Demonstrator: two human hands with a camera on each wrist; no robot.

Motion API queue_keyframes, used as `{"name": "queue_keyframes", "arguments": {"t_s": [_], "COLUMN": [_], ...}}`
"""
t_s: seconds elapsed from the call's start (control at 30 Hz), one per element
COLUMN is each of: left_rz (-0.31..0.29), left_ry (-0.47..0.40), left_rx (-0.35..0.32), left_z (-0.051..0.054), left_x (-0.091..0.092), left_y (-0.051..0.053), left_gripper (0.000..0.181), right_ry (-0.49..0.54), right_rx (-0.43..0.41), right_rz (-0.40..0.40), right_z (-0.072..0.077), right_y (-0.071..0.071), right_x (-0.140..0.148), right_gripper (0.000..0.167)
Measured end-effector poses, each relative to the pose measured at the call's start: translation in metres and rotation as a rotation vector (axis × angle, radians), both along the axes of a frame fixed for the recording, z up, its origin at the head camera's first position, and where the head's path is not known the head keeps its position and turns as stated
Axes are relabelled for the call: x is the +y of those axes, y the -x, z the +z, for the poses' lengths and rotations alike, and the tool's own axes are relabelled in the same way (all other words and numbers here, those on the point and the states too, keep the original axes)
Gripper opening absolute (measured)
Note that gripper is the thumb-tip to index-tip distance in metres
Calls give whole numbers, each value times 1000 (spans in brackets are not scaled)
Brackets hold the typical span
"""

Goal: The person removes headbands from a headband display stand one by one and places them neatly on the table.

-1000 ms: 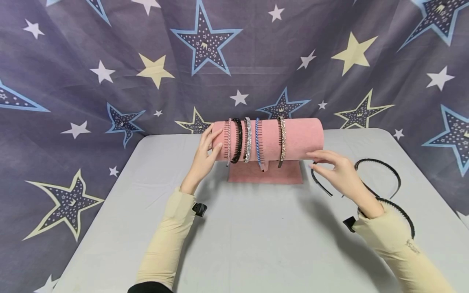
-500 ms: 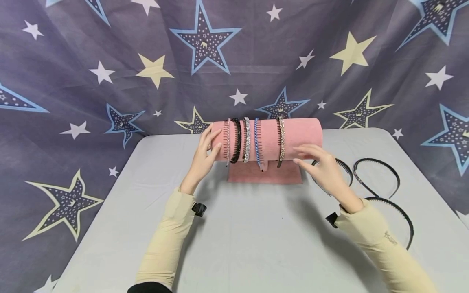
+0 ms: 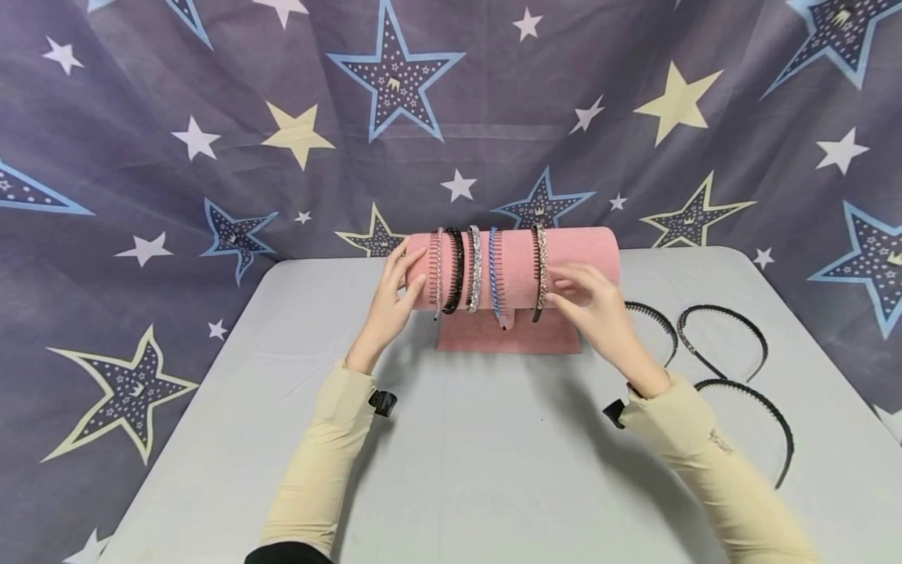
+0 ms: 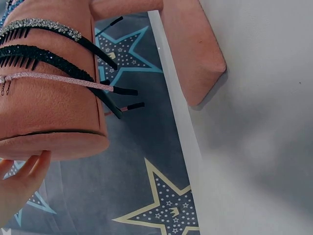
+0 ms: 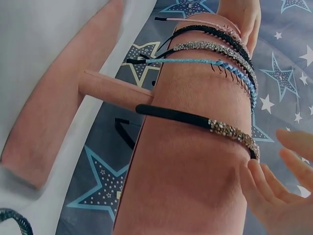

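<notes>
A pink padded roll [image 3: 581,254] on a pink stand base [image 3: 479,337] carries several hair headbands: a thin pink one [image 4: 54,77], a black glittery one [image 4: 41,54], a silver one [image 3: 475,269], a blue twisted one [image 5: 234,71] and, set apart to the right, a gold-beaded one [image 5: 227,131]. My left hand [image 3: 391,301] rests with extended fingers against the roll's left end. Close by the gold-beaded headband is my right hand [image 3: 595,313]. Its fingers are spread, and in the right wrist view a fingertip touches the roll beside that band's edge.
Dark toothed headbands lie on the white table [image 3: 458,470] at the right: one [image 3: 658,317] partly behind my right hand, one [image 3: 750,317] further right and one [image 3: 778,415] nearer, partly behind my sleeve. A star-patterned cloth [image 3: 493,157] hangs behind the table.
My right hand has moved left along the roll, from near its right end to the gold-beaded headband. My left hand and the headbands on the roll stay in place.
</notes>
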State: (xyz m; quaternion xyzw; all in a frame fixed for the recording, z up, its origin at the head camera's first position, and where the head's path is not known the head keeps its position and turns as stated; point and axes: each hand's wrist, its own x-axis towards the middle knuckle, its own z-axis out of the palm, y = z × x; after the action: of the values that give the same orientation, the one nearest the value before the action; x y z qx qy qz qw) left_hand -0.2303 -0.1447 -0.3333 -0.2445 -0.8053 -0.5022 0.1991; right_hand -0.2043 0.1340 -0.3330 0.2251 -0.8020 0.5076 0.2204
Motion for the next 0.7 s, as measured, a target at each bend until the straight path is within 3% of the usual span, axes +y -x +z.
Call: {"name": "queue_keyframes", "arguments": {"t_s": [0.3,0.7], "left_rz": [4,8], "left_ry": [1,15], "left_rx": [-6,-9], "left_z": [1,1], "left_x": [0,0], "left_y": [0,0], "left_gripper": [37,37], "right_ry": [36,-39], "right_rx": [5,21], "right_rz": [-30,-139], "right_z": [-2,-2], "right_y": [8,15], "right_x": [-12,-19], "right_gripper": [36,34]}}
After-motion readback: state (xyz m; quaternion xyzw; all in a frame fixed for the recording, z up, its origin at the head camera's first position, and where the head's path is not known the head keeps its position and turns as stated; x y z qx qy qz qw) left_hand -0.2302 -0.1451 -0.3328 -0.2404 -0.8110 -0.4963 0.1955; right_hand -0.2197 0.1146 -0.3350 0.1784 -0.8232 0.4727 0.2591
